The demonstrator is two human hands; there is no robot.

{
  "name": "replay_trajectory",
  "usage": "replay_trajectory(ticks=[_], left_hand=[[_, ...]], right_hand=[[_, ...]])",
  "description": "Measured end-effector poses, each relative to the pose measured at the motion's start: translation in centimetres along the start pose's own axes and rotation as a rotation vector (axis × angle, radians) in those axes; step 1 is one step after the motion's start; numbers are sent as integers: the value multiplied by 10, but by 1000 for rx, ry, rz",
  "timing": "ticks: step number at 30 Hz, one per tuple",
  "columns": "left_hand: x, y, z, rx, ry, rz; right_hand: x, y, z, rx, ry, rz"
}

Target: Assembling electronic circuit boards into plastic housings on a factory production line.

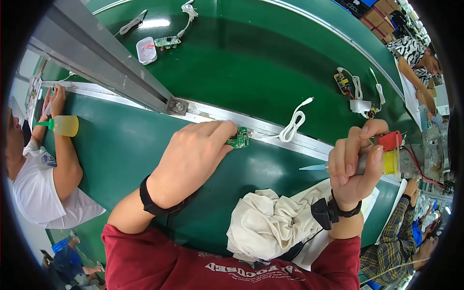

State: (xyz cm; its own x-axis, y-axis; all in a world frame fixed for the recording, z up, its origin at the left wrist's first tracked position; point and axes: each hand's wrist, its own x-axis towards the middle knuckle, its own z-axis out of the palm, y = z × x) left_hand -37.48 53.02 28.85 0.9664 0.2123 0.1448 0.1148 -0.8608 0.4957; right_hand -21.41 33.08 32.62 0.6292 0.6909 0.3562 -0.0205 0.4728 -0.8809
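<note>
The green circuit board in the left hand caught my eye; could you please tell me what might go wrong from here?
The tool in the right hand points its tip roughly toward the green circuit board, so a slip might scratch it or poke the left hand. The white cable, seemingly joined to the board, lies partly over the metal rail; a snag could tug the board.

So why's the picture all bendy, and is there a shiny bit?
In the head view, the fisheye lens makes the metal strip look curved, with a black rim around; the head view also shows white glare on the far green surface, upper left.
</note>
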Motion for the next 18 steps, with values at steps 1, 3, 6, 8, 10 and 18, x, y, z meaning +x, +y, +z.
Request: replay_trajectory(ticks=[1,3,6,8,10,18], left_hand=[[0,0,0,-29,-21,-57],[0,-1,3,-35,7,-29],[-1,-4,8,-46,67,27],[-1,-5,11,-59,89,37],[-1,-5,12,-66,99,41],[-2,-5,8,-63,60,-24]], right_hand=[[0,0,0,-1,-2,1],[1,2,0,-2,-4,2],[0,3,1,-8,-10,-3],[0,4,0,-8,-14,1],[1,5,-1,-7,-21,6],[3,6,4,-34,-16,8]])
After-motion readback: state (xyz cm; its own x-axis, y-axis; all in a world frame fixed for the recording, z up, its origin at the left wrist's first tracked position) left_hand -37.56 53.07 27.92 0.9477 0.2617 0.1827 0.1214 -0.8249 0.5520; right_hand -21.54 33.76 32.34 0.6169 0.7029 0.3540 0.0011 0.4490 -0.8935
